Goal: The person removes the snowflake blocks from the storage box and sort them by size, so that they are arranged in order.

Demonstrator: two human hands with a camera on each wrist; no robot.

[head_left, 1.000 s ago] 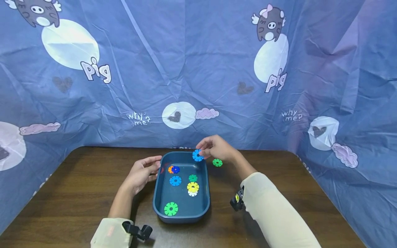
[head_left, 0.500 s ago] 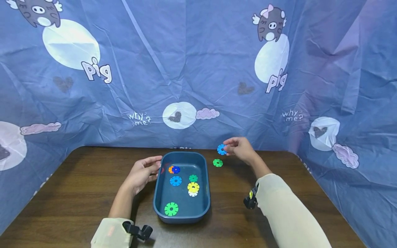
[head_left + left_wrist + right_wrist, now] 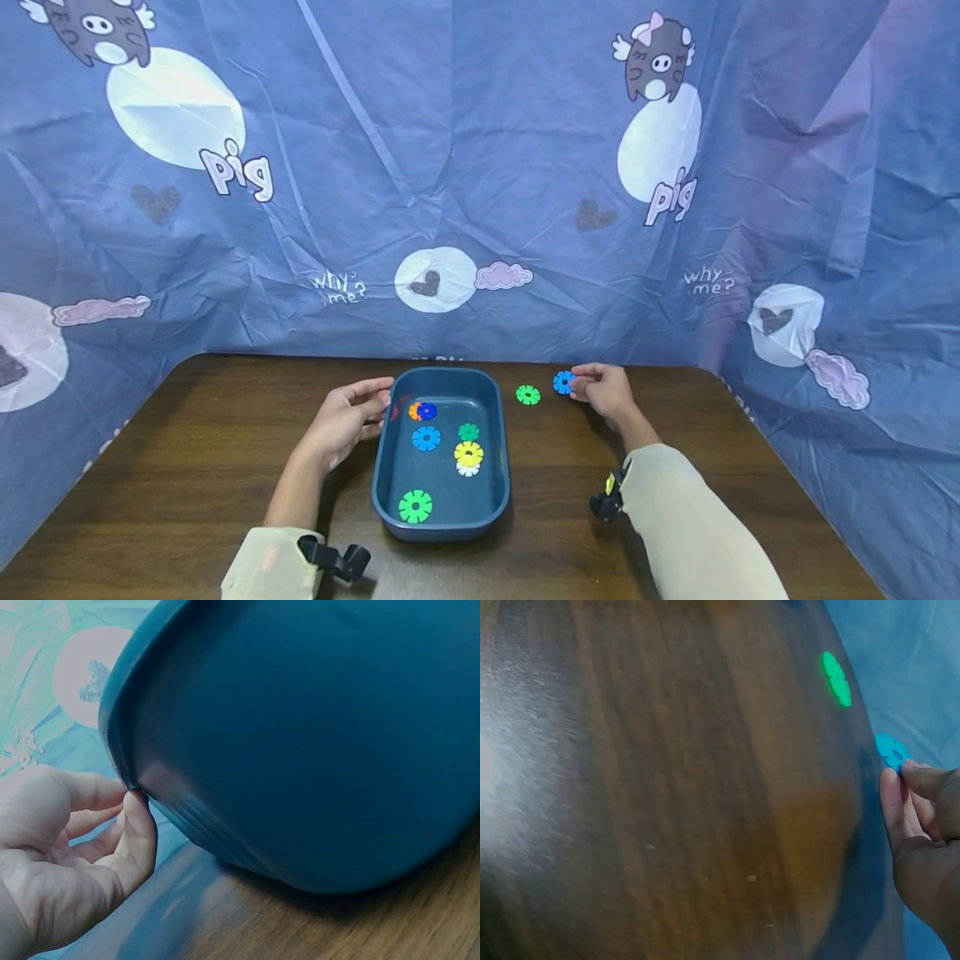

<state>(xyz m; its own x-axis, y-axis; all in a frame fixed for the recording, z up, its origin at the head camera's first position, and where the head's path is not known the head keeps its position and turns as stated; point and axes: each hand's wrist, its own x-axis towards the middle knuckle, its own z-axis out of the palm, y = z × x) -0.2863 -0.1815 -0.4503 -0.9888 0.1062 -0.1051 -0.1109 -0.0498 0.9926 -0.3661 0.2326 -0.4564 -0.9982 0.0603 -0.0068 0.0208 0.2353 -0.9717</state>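
My left hand [image 3: 347, 423] pinches the left rim of a dark blue plastic bin [image 3: 381, 467]; in the left wrist view thumb and fingertips meet at the rim of the bin [image 3: 315, 750]. My right hand [image 3: 609, 393] holds a blue slotted snowflake disc [image 3: 564, 382] by its edge, between thumb and fingers, close over the back of the table. In the right wrist view the same blue disc [image 3: 891, 751] sticks out beyond the fingertips. Left of it a green snowflake disc [image 3: 528, 395] lies flat on the table.
Inside the bin lie more discs: a yellow disc [image 3: 468, 453] over a white one, a light blue disc [image 3: 426, 438], a green disc [image 3: 416, 506], and a dark blue disc [image 3: 427, 411] overlapping an orange one. A printed blue cloth [image 3: 480, 192] hangs behind the wooden table [image 3: 187, 467].
My right hand has carried the blue disc from over the bin's back right corner to the right, past the green disc, and down toward the table. The left hand has stayed at the rim.
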